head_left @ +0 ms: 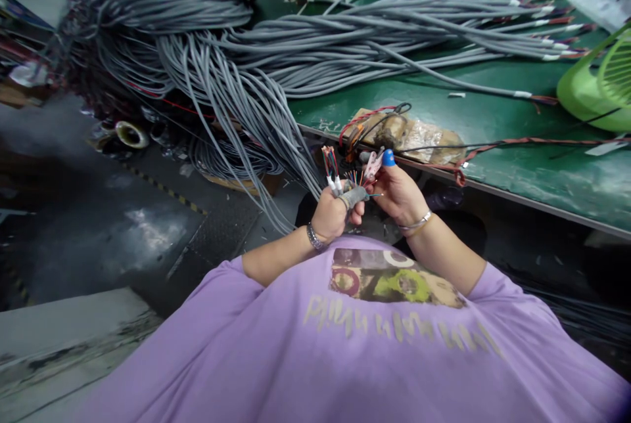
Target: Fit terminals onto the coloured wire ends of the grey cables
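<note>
My left hand (334,211) is closed around a grey cable end whose thin coloured wires (330,165) fan upward from my fist; a grey cot covers one finger. Close to its right, my right hand (397,192) pinches a small pink tool (373,164) among the wire tips, with a blue cot on one fingertip. Both hands hover just in front of the green bench edge (493,183), above my purple shirt.
A big bundle of grey cables (305,48) drapes from the bench over its left edge toward the floor. A packet with red and black wires (394,131) lies near the bench edge. A green fan (599,81) stands at right. Tape rolls (131,134) lie on the floor.
</note>
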Available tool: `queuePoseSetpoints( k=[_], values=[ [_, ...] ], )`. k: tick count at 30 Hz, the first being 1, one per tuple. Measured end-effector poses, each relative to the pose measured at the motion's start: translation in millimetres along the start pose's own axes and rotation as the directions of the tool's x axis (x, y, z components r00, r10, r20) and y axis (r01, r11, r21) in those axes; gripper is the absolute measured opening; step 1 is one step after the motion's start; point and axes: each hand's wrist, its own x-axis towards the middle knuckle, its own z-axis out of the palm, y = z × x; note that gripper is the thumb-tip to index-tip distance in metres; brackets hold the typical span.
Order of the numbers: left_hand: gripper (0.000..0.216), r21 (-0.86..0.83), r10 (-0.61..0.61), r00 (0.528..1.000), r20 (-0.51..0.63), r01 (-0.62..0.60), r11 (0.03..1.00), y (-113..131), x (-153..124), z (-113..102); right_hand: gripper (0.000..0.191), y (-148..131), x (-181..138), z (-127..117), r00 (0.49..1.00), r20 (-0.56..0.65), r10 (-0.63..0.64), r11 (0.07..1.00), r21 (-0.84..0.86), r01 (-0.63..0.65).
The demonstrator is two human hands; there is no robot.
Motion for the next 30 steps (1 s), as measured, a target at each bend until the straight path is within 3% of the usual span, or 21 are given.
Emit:
queuePoseSetpoints(
  k=[4, 9, 17, 21, 27, 30],
  values=[
    [0.04, 0.014, -0.009, 1.0, 0.0, 0.009, 1.0, -1.5, 0.6, -0.2, 0.05, -0.5, 0.9, 1.0, 0.999, -0.018, -0.029, 0.999, -0.028, 0.028],
    [0.044, 0.037, -0.025, 1.0, -0.001, 0.025, 0.999, -0.1, 0.2, 1.2, 0.053, 1.4, 1.9, -1.1, 0.998, 0.049, -0.051, 0.998, -0.026, 0.052],
    [0.039, 0.019, 0.021, 1.0, 0.012, -0.021, 1.0, 0.4, -7.1, -0.8, 0.051, -0.8, -2.4, 0.0, 0.996, 0.024, 0.081, 0.994, 0.073, -0.083],
    [0.039, 0.016, 0.037, 0.999, 0.012, -0.037, 0.999, -2.1, -11.7, -3.0, 0.056, -4.1, -4.5, -1.0, 0.994, 0.061, 0.088, 0.996, 0.028, -0.09],
    [0.038, -0.015, 0.045, 0.998, -0.045, -0.046, 0.999, 0.3, -9.5, 0.4, 0.036, -8.2, -4.5, -2.5, 0.996, 0.068, 0.051, 0.998, 0.018, -0.053],
    [0.039, -0.018, 0.057, 0.997, -0.057, -0.058, 0.998, 0.7, -6.4, 3.9, 0.036, -8.1, -4.8, -2.3, 0.996, 0.067, 0.058, 0.998, 0.031, -0.06]
  ],
)
